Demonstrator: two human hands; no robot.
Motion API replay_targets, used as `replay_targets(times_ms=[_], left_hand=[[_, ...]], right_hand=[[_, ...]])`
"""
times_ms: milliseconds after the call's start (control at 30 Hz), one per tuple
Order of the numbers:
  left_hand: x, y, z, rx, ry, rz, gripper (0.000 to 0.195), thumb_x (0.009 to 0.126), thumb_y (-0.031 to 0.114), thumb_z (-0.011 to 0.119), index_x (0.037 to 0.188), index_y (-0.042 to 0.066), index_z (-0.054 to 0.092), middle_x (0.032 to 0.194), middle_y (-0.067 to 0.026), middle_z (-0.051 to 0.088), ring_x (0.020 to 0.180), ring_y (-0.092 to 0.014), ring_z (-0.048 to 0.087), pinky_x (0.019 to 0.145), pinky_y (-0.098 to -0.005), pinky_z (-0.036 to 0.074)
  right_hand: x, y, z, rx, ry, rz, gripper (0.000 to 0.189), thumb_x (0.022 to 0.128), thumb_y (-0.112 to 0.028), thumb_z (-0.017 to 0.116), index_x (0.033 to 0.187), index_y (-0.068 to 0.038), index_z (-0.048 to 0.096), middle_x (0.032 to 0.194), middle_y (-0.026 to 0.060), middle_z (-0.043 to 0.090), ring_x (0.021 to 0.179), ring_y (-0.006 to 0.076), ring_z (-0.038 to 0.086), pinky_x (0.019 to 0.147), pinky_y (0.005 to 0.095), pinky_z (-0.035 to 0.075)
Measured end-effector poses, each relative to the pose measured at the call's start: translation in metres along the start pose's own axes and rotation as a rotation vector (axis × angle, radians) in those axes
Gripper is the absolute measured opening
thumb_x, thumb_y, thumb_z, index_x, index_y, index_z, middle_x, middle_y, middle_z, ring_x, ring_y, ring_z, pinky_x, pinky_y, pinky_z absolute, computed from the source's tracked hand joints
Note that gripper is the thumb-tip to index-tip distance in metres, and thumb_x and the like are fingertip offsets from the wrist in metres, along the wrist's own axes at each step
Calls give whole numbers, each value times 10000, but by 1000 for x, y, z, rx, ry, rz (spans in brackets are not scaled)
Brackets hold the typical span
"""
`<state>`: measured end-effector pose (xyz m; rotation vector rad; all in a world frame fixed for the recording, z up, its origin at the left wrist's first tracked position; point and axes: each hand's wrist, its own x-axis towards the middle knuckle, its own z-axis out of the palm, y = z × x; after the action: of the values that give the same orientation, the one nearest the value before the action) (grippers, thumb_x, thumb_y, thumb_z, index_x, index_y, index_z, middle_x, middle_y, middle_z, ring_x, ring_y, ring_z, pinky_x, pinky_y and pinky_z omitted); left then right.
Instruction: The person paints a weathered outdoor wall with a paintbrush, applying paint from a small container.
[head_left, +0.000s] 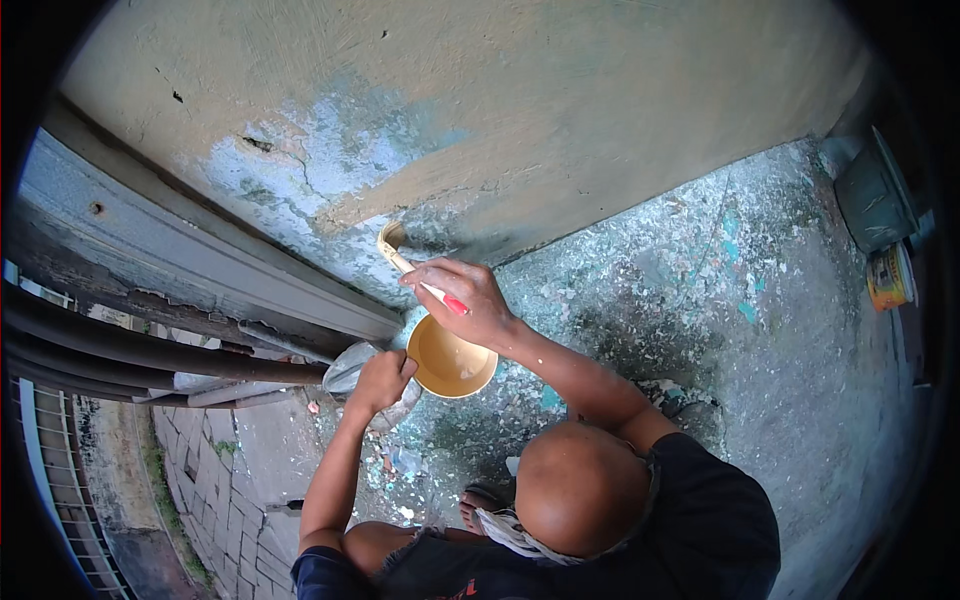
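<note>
My right hand (472, 296) holds a paintbrush (406, 266) by its pale handle, which has a red end. The bristles curve over at the foot of the wall (525, 97), beside bare whitish-blue plaster; they appear to touch it. Beige paint covers much of the wall around this patch. Below my right hand stands a yellowish paint bucket (430, 375) with beige paint inside. My left hand (384, 381) grips the left edge of its rim. Part of the bucket's far side is hidden behind my right hand.
A grey post (217, 262) and dark pipes (187, 356) run along the left. Beside the bucket lies a greyish bag-like bundle (349, 366). The concrete floor (660, 255) is spattered with paint and flakes. A dark bucket (874, 199) and a yellow tub (889, 277) stand far right.
</note>
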<state>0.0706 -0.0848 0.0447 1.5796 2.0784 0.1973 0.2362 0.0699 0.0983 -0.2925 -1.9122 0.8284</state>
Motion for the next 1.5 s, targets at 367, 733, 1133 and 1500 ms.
replay_targets(times_ms=[367, 733, 1133, 1500], left_hand=[[-1, -3, -5, 2, 11, 24, 363, 914, 281, 484, 785, -28, 623, 621, -221, 612, 713, -411, 643, 731, -507, 474], [4, -1, -10, -41, -43, -24, 386, 908, 316, 499, 814, -31, 639, 810, -293, 624, 825, -468, 604, 773, -549, 453], [2, -11, -1, 47, -2, 64, 377, 931, 288, 470, 824, -34, 634, 619, -208, 624, 667, -370, 661, 698, -478, 487], [-5, 3, 1, -24, -23, -37, 374, 914, 309, 507, 819, -28, 639, 802, -291, 624, 827, -474, 599, 763, -550, 453]], right_hand=[[-37, 47, -102, -401, 640, 89, 84, 829, 58, 651, 901, 18, 666, 895, 133, 678, 822, 263, 683, 716, 337, 540], [-12, 12, -10, 10, 119, -33, 166, 784, 18, 681, 913, -79, 721, 905, 66, 675, 722, 234, 689, 618, 328, 539], [-29, 18, -25, -24, 229, 57, 178, 788, 40, 683, 921, -72, 723, 866, 77, 678, 722, 225, 688, 627, 303, 531], [-13, 20, -66, -237, 528, -1, 185, 794, 83, 657, 929, -31, 709, 892, 103, 678, 778, 223, 698, 651, 316, 549]])
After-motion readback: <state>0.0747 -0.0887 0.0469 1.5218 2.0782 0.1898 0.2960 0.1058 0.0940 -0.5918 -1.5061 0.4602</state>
